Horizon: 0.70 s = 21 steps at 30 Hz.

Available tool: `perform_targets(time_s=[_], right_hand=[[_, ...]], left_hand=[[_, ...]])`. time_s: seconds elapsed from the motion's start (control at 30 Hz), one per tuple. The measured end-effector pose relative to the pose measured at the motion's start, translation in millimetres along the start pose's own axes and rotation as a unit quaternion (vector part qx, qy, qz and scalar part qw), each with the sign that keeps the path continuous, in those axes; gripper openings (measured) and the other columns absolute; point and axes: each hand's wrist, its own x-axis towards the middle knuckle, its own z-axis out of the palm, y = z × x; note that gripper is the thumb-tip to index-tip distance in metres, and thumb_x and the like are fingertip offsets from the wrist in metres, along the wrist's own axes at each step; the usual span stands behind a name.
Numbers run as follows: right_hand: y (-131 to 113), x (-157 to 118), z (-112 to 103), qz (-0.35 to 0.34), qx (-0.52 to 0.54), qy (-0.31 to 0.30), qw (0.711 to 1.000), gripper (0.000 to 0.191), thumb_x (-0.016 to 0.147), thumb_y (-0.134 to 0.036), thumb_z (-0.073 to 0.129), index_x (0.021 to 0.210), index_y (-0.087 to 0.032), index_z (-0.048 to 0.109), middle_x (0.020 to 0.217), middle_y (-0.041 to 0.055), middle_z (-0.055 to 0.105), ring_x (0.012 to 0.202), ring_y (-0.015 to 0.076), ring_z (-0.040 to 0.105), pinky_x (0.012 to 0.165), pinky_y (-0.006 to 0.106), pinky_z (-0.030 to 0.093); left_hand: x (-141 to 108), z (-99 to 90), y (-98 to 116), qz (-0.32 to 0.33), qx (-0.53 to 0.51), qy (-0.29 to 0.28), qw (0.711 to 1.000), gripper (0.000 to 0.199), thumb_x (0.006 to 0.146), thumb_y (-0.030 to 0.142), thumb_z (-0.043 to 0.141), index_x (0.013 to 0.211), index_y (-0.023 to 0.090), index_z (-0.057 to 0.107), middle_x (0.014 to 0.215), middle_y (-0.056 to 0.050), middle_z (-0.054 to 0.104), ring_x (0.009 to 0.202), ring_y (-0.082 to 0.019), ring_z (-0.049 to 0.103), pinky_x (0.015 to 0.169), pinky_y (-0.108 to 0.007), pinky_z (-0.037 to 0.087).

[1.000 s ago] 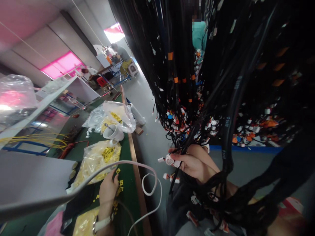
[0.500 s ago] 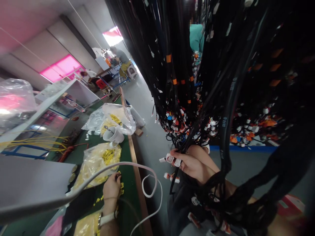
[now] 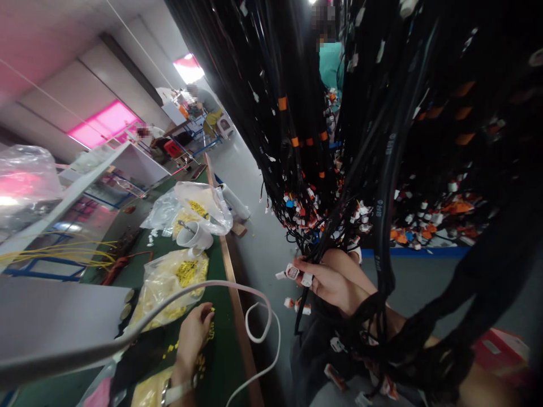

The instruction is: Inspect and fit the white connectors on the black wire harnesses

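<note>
My left hand (image 3: 195,333), with a white band at the wrist, is over the green table top (image 3: 227,345). Its thumb and fingers are pinched together, and a speck of yellow shows at the tips, apparently a small yellow plastic part. More small yellow parts (image 3: 211,332) lie loose beside and under the hand. On the right, my right hand (image 3: 335,282) is closed around a black wire harness (image 3: 326,243). White connectors (image 3: 292,272) stick out past its thumb. Other branches of black cable hang over my right forearm, partly hiding it.
Clear bags (image 3: 195,274) of yellow parts and a white cup (image 3: 195,235) stand on the table. A grey-white cable (image 3: 169,295) arcs across in front. Thick hanging harnesses (image 3: 305,113) fill the right side. A red box (image 3: 500,356) is at lower right. Several people are farther off.
My left hand has shifted slightly, its fingers now reaching farther right, with more of the loose yellow parts showing by the wrist. My right hand keeps its hold on the harness. The view has turned slightly.
</note>
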Motion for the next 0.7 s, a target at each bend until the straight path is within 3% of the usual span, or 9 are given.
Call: perform_targets(time_s=[0.17, 0.27, 0.37, 0.57, 0.7], right_hand=[[0.4, 0.8, -1.7, 0.027, 0.024, 0.004, 0.999, 0.007, 0.067, -0.031, 0.077, 0.067, -0.029, 0.071, 0.085, 0.0059, 0.071, 0.073, 0.0229, 0.063, 0.059, 0.035, 0.054], [5.1, 5.4, -8.0, 0.02, 0.027, -0.016, 0.999, 0.007, 0.068, -0.031, 0.077, 0.066, -0.028, 0.07, 0.081, 0.005, 0.071, 0.069, 0.0205, 0.062, 0.057, 0.031, 0.053], [8.9, 8.7, -13.4, 0.048, 0.024, -0.046, 0.998, 0.009, 0.069, -0.035, 0.076, 0.07, -0.029, 0.07, 0.082, 0.0049, 0.07, 0.067, 0.0205, 0.06, 0.055, 0.033, 0.054], [8.4, 6.0, -15.1, 0.052, -0.001, -0.051, 0.997, 0.008, 0.07, -0.037, 0.074, 0.075, -0.032, 0.07, 0.094, 0.0076, 0.071, 0.077, 0.0255, 0.062, 0.057, 0.038, 0.055], [8.5, 5.6, -14.6, 0.048, 0.006, -0.064, 0.997, 0.009, 0.07, -0.036, 0.075, 0.075, -0.032, 0.069, 0.093, 0.0073, 0.07, 0.077, 0.0251, 0.062, 0.061, 0.04, 0.053]], left_hand=[[-18.9, -6.7, -10.3, -0.001, -0.073, -0.03, 0.997, 0.05, 0.073, 0.042, 0.055, 0.115, 0.016, 0.064, 0.107, -0.009, 0.073, 0.098, -0.025, 0.069, 0.087, -0.035, 0.053], [-31.0, -11.3, -12.1, -0.015, -0.108, -0.053, 0.993, 0.05, 0.066, 0.042, 0.06, 0.11, 0.018, 0.067, 0.113, -0.009, 0.072, 0.103, -0.027, 0.068, 0.093, -0.037, 0.052], [-41.4, -17.5, -10.6, -0.03, -0.145, -0.06, 0.987, 0.048, 0.066, 0.045, 0.059, 0.105, 0.019, 0.068, 0.104, -0.008, 0.075, 0.097, -0.026, 0.07, 0.088, -0.035, 0.054], [-56.8, -32.5, -15.9, -0.081, -0.083, 0.053, 0.992, 0.045, 0.068, 0.046, 0.053, 0.099, 0.018, 0.069, 0.101, -0.01, 0.075, 0.084, -0.027, 0.071, 0.078, -0.037, 0.056], [-59.2, -32.6, -11.8, -0.084, -0.073, 0.02, 0.994, 0.03, 0.065, 0.042, 0.056, 0.081, 0.021, 0.071, 0.087, -0.008, 0.077, 0.081, -0.027, 0.071, 0.076, -0.034, 0.055]])
